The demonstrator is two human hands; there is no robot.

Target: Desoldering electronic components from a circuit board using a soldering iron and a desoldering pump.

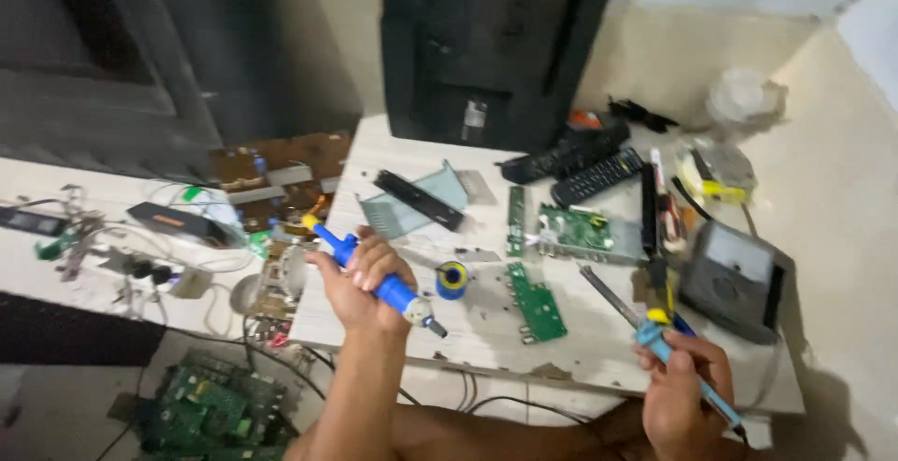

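Low white worktable (393, 157), cluttered, set against a pale wall. Left hand (355, 279) grips a blue desoldering pump (374, 274) at the near left edge. Right hand (683, 386) grips a soldering iron (655, 335) at the near right. Green circuit board (536, 302) lies between them; black television (486, 45) stands far.

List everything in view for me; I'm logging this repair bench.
desoldering pump: 1, blue, in left hand
soldering iron: 1, light blue handle, in right hand
solder spool: 1, blue, table centre
circuit boards: 3, green, mid-table
remote controls: 2, black, back of table
multimeter: 1, grey-black, right edge
television: 1, black, against wall
floor board: 1, green, lower left
left hand: gripping pump
right hand: gripping iron
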